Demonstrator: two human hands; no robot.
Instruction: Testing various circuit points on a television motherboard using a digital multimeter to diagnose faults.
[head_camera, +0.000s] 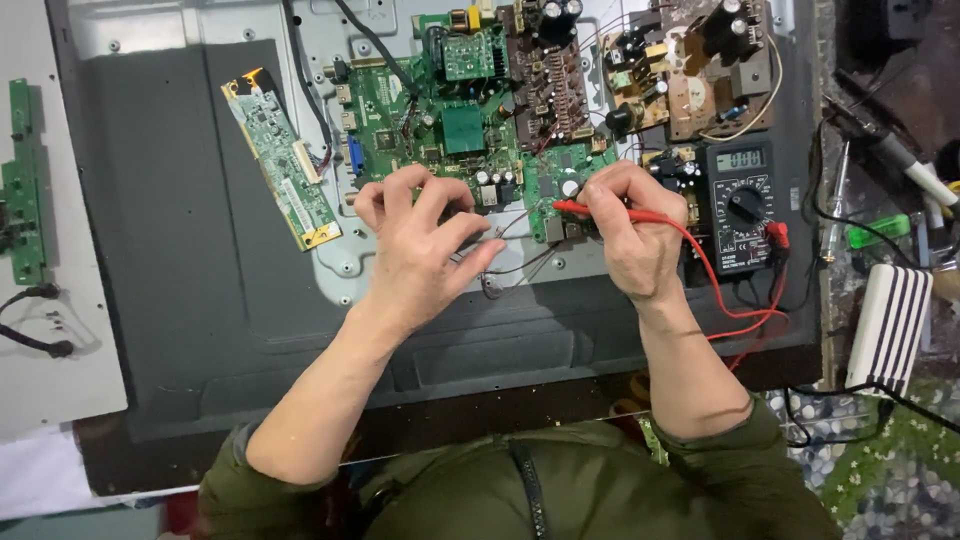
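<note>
You are pressing the slim red test probe (590, 211) down with your right hand (630, 235), your fingers pinched together around its shaft while its tip is touching the lower right part of the green printed circuit board (462, 128) crowded with small components. A red lead (715, 285) is running from the probe, curling under your wrist and rising to the dark grey digital multimeter with a round dial (738, 205), which is lying just beside that hand. Your left hand (420, 245) is hovering over the board's lower edge, thumb and curled fingers drawn close together; whether they are gripping a second probe you cannot tell from here, though thin wires are trailing out beneath them. The board is sitting on the grey metal back panel of a flat screen (170, 200) lying face down. A narrow green strip board (283, 165) is resting at a slant to the left, well apart from your hands.
</note>
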